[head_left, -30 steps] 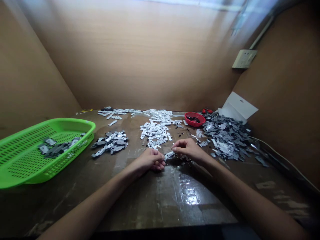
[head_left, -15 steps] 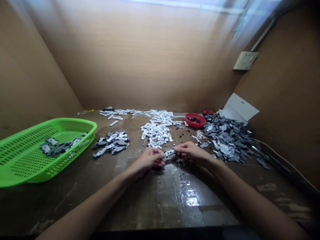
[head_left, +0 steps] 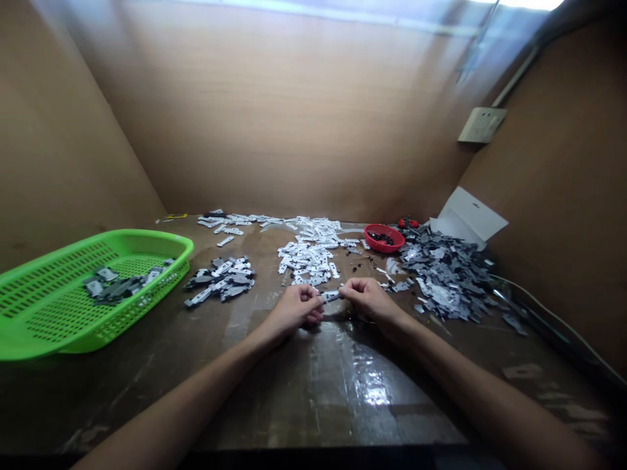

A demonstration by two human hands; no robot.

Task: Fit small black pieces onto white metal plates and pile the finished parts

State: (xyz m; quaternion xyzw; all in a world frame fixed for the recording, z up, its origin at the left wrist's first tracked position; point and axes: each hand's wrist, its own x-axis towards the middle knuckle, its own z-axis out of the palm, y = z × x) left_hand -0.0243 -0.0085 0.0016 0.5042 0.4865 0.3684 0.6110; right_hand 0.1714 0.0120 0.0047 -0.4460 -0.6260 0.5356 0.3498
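A small flat white plastic part (head_left: 331,296) with a dark slot spans the gap between my two hands, just above the table. My left hand (head_left: 300,307) pinches its left end between thumb and forefinger. At the other end, the fingertips of my right hand (head_left: 365,297) close on the part; what lies under that palm is hidden. Just beyond my hands spreads a pile of similar white parts (head_left: 306,261). A heap of joined white and grey parts (head_left: 223,277) lies to the left.
A green basket (head_left: 142,236) at the left holds some joined parts. At the back right stands a red bowl (head_left: 386,248) of small dark pieces, beside a large heap of grey parts (head_left: 448,274) and a white card box (head_left: 470,212). A cable (head_left: 563,320) runs along the right side.
My hands stay on the white part, and its right end is now held a little closer in my right fingertips. The whole view has shifted slightly.
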